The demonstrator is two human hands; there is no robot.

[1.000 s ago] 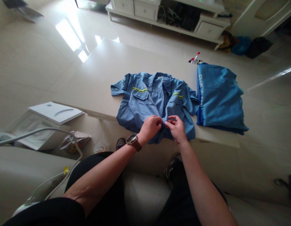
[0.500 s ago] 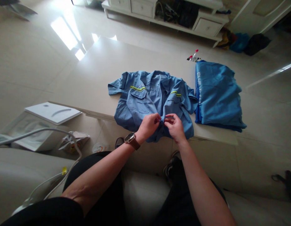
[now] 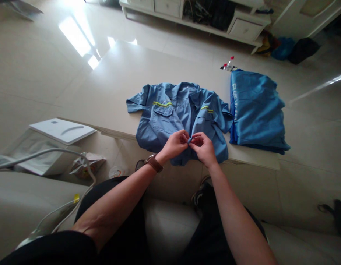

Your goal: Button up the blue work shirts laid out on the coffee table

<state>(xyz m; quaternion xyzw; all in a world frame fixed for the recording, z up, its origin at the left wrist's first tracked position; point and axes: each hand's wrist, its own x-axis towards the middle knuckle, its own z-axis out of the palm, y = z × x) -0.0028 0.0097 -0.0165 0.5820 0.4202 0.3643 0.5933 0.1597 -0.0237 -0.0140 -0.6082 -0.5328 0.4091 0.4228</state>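
The fingers of the left hand [image 3: 174,145] are clamped on the front edge of a blue shirt [image 3: 150,129], and the fingers of the right hand [image 3: 206,149] pinch the same edge directly opposite. The shirt lies face up on the tabletop [image 3: 112,95], collar beyond the fingers, lower part hanging over the edge nearest the person. A flapped pocket [image 3: 162,110] sits beyond and to the left of the fingers; its flap is down, its contents hidden. To the right of the fingers, just beside the shirt sleeve, is a stack of folded blue clothes [image 3: 259,106]. Clear bottles [image 3: 229,66] with red caps stand beyond the fingers, at the far left corner of the stack; their contents cannot be told. Well beyond the fingers, a white cabinet [image 3: 167,8] has closed drawers and an open compartment holding dark items [image 3: 221,14]. Well left of the fingers, a pale bin [image 3: 42,162] carries a flat white box [image 3: 62,130] on top. Between the bin and the fingers, on the floor, are a crinkled bag [image 3: 87,167] and a white tub [image 3: 117,172], contents too blurred to identify.
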